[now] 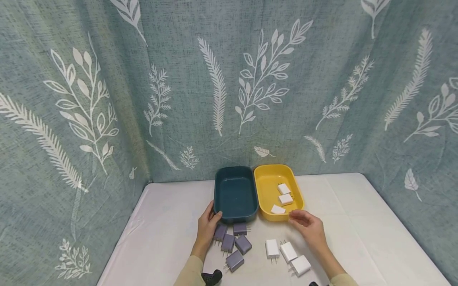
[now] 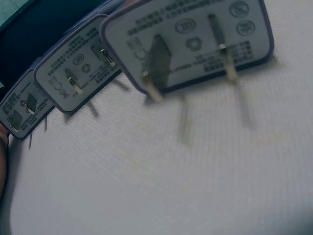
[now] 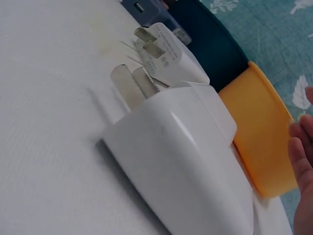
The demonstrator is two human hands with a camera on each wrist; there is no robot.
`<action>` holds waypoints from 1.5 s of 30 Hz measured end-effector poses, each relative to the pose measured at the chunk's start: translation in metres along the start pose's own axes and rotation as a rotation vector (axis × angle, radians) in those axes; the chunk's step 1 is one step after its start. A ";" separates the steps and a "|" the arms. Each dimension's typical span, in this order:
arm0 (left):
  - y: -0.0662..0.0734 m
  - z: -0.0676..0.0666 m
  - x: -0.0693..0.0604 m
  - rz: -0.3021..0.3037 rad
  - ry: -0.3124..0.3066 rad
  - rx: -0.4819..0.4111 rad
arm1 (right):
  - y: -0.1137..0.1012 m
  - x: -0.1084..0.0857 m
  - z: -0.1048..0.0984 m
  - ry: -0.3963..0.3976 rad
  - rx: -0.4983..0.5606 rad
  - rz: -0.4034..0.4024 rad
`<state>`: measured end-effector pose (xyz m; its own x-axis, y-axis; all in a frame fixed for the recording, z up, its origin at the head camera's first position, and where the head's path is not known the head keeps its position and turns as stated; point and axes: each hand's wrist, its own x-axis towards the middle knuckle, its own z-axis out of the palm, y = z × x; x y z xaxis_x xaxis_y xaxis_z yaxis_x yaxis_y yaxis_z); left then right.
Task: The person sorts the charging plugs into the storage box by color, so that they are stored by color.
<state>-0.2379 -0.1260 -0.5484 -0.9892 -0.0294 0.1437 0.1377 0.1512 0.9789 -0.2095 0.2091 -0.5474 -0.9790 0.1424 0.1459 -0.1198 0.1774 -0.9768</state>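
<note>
In the head view my left hand (image 1: 206,228) grips the front left corner of a dark teal tray (image 1: 236,218), thumb at the front and fingers along the side. Several purple-grey plug adapters (image 1: 235,261) lie in front of it; their pronged faces fill the top of the left wrist view. My right hand (image 1: 310,230), its fingers loosely bent and holding nothing visible, is at the front right corner of a yellow tray (image 1: 268,215). Inside that tray are three white adapters (image 1: 285,199). Three more white adapters (image 1: 272,248) lie on the cloth, left of my right forearm.
The two trays stand side by side at the back of a white-covered table (image 1: 171,206). Patterned green curtains (image 1: 186,99) hang behind and at both sides. A black object (image 1: 212,277) is beside my left sleeve at the bottom edge.
</note>
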 end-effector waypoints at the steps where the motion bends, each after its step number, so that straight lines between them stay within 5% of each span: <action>1: 0.001 0.000 0.000 0.000 0.000 0.005 | 0.000 -0.001 0.000 -0.010 -0.001 0.010; 14: -0.035 0.003 0.009 0.034 0.042 0.007 | 0.007 -0.012 0.008 -0.104 -0.025 0.081; 20: -0.032 0.003 0.009 0.040 0.052 0.026 | 0.013 -0.016 0.014 -0.164 0.000 0.098; 27: 0.000 0.000 -0.001 0.023 0.002 0.017 | 0.021 -0.019 0.014 -0.277 0.013 0.037; 34: -0.033 0.004 0.008 0.039 0.044 0.020 | 0.024 -0.020 0.015 -0.367 0.008 0.036; 45: -0.035 0.004 0.009 0.049 0.044 0.014 | 0.024 -0.024 0.017 -0.480 -0.031 0.020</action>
<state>-0.2523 -0.1276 -0.5817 -0.9781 -0.0654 0.1978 0.1847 0.1678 0.9684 -0.1918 0.1929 -0.5770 -0.9474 -0.3184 0.0314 -0.1024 0.2088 -0.9726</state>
